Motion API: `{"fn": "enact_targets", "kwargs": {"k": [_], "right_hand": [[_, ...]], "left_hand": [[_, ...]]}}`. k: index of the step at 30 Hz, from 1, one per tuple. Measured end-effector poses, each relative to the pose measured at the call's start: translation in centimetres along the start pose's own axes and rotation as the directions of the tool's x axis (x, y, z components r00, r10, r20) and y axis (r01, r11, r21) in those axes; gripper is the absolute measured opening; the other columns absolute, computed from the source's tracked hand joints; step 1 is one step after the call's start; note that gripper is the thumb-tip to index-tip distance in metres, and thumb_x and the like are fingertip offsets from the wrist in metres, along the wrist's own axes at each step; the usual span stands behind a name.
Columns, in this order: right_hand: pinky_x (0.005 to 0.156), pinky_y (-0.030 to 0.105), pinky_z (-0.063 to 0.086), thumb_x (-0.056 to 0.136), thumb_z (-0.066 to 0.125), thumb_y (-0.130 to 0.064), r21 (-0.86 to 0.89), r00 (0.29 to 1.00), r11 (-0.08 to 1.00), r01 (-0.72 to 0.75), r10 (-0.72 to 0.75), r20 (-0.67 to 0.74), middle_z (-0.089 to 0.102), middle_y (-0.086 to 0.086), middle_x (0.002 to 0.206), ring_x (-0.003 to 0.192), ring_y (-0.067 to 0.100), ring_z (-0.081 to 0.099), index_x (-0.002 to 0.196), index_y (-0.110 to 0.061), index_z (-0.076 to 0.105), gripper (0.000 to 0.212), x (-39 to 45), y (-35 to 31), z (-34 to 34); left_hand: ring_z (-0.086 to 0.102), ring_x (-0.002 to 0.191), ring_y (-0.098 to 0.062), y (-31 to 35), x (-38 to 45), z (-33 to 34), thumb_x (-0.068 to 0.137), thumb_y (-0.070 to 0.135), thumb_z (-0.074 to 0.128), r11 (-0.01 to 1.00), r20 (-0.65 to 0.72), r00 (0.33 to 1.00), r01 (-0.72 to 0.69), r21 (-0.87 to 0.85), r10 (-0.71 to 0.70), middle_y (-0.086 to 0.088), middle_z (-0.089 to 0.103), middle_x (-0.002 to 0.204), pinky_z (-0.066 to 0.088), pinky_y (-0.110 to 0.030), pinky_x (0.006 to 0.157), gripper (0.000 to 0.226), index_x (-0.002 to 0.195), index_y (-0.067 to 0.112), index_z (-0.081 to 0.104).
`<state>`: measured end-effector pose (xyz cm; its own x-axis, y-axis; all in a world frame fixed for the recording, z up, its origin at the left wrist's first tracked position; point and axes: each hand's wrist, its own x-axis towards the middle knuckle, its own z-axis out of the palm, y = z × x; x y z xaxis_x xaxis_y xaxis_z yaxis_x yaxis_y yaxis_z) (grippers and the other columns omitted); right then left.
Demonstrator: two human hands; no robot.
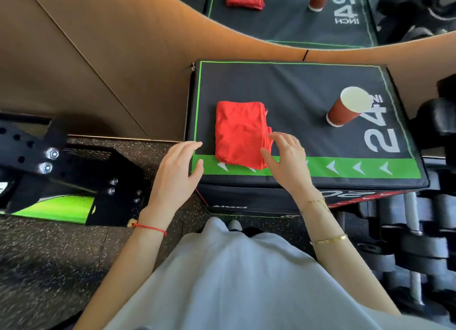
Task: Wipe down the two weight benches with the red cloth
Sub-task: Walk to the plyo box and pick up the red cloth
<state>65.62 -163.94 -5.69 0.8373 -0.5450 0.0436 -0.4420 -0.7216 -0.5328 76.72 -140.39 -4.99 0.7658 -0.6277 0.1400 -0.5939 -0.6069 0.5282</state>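
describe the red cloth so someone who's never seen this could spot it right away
Find the black padded box with green edging and a big white 24, standing against the tan wall. On its top, toward the left, lies the red cloth, folded flat, its near edge over the green arrow strip. The only other thing on top, a paper cup, is darker red and upright.

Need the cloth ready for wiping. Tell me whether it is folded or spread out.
Folded. The red cloth lies as a compact rectangle on the plyo box, with stacked layer edges along its right side.
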Motion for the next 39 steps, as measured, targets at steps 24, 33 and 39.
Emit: {"fn": "enact_targets", "kwargs": {"k": [24,33,39], "right_hand": [[0.056,0.012,0.036,0.07,0.063,-0.025,0.442,0.966,0.863,-0.243,0.255,0.034,0.056,-0.008,0.065,0.06,0.001,0.05,0.082,-0.022,0.047,0.02,4.3,-3.0,4.3],[0.073,0.029,0.053,0.085,0.062,-0.005,0.774,0.813,0.311,-0.552,0.405,0.417,0.07,0.001,0.087,0.082,0.016,0.064,0.096,-0.013,0.063,0.013,3.4,-3.0,3.7],[0.082,0.035,0.057,0.081,0.074,-0.015,0.825,0.809,0.186,-0.533,0.398,0.433,0.076,0.001,0.091,0.086,0.016,0.071,0.096,-0.015,0.069,0.016,1.9,-2.7,2.6]], "left_hand": [[0.04,0.133,-0.022,-3.4,1.8,4.1,0.092,0.012,0.058,0.999,0.078,0.997,-0.002,0.038,-0.001,-0.005,0.051,0.135,0.036,-0.034,0.113,0.038,0.13,0.008,0.057],[0.04,0.133,-0.023,-3.5,1.8,4.0,0.092,0.012,0.059,0.999,0.082,0.996,-0.022,0.046,0.018,-0.006,0.052,0.135,0.037,-0.035,0.113,0.039,0.13,0.006,0.058],[0.044,0.132,-0.027,-2.9,1.6,3.5,0.091,0.01,0.06,0.998,0.102,0.994,-0.042,0.055,0.036,-0.009,0.056,0.133,0.037,-0.039,0.114,0.036,0.127,0.004,0.061]]}}
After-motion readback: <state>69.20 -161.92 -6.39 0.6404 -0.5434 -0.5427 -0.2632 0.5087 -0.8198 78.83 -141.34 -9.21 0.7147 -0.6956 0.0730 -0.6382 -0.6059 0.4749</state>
